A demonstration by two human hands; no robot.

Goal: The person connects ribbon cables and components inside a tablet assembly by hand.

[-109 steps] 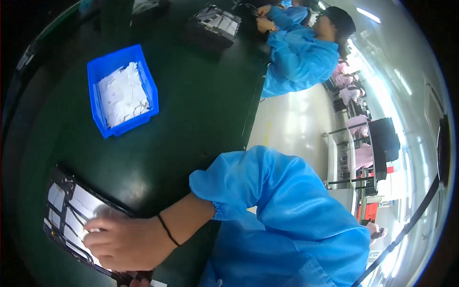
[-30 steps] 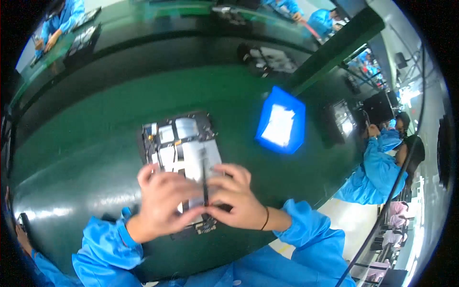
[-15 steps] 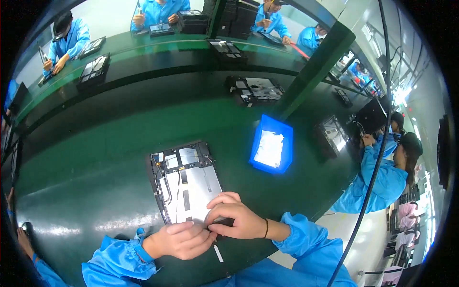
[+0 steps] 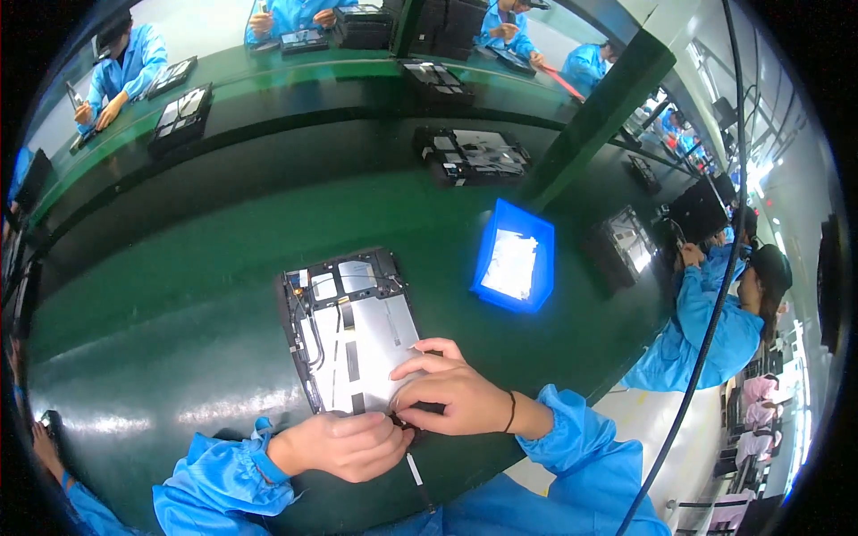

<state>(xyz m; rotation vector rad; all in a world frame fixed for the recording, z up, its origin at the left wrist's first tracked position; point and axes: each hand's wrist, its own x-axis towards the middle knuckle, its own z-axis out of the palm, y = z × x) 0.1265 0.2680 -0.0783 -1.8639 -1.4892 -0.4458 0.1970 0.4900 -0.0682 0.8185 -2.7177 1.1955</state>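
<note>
An open electronic device [image 4: 380, 335] with a black frame, silver metal plate and thin cables lies on the green table in front of me. At its near edge my left hand [image 4: 353, 447] is closed, its fingers curled and thumb pressed in. My right hand [image 4: 460, 393] reaches in from the right, thumb and forefinger meeting close to the left fingertips, other fingers over the plate. What the fingertips pinch is hidden. Just below them a narrow white strip [image 4: 415, 470] with a dark end extends toward my lap.
A blue bin [image 4: 483, 284] holding white pieces stands right of the device. Further back lie similar open devices [image 4: 478, 152], near a green post [image 4: 599, 121]. A black cable [image 4: 715, 295] hangs down at the right. Several people in blue work around the tables.
The view has shifted slightly, so the device and bin appear a little higher. Both hands stay together at the device's near edge, with only small finger movement.
</note>
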